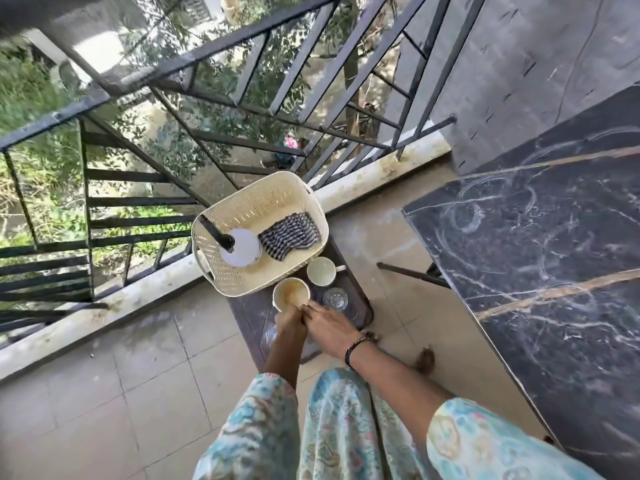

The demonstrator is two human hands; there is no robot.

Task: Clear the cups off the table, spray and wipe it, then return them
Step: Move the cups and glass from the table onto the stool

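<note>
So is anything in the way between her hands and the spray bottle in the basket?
Yes. The stained cup stands between both hands, left hand and right hand, and the spray bottle; the basket wall rises there too.

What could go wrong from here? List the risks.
1. The stained cup sits at the edge of the narrow stool where the left hand holds it; a slip could send it to the tiles.
2. The clear glass beside the right hand could get knocked.
</note>
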